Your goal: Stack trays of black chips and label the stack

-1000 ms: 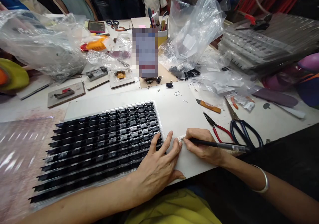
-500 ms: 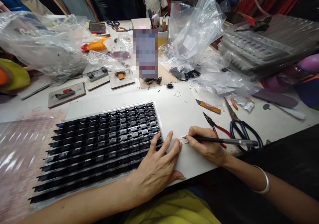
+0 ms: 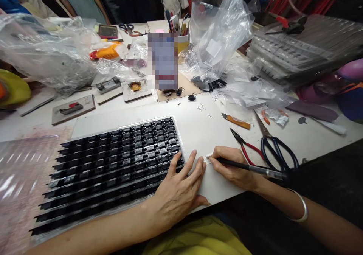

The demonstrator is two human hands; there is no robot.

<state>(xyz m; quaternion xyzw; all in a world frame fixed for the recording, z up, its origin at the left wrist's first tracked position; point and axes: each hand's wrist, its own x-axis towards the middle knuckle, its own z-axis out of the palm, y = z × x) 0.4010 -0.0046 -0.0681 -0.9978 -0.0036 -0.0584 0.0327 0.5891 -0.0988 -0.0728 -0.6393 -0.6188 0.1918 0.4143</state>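
Observation:
My right hand [image 3: 232, 166] is closed around a dark pen [image 3: 252, 168], its tip down on a small whitish paper slip [image 3: 208, 159]. My left hand [image 3: 181, 187] lies with fingers spread, the fingertips at the slip's left end and the thumb near the table's front edge. Beside and partly under that hand is a clear plastic tray [image 3: 179, 134] filled with rows of small black parts [image 3: 113, 164]. The slip rests on a white board [image 3: 195, 128]. Any marks on it are too small to read.
Red-handled pliers [image 3: 246, 147], dark-handled scissors [image 3: 279, 151] and an orange cutter knife [image 3: 236, 121] lie right of the board. Clear plastic bags [image 3: 221, 39] crowd the back. Stacked clear trays [image 3: 295, 50] stand back right. A pen cup [image 3: 183, 43] and several standing people are beyond.
The pen's rear end has swung slightly left and down, while its tip stays on the slip. The whole view has shifted a little. My left hand keeps its place.

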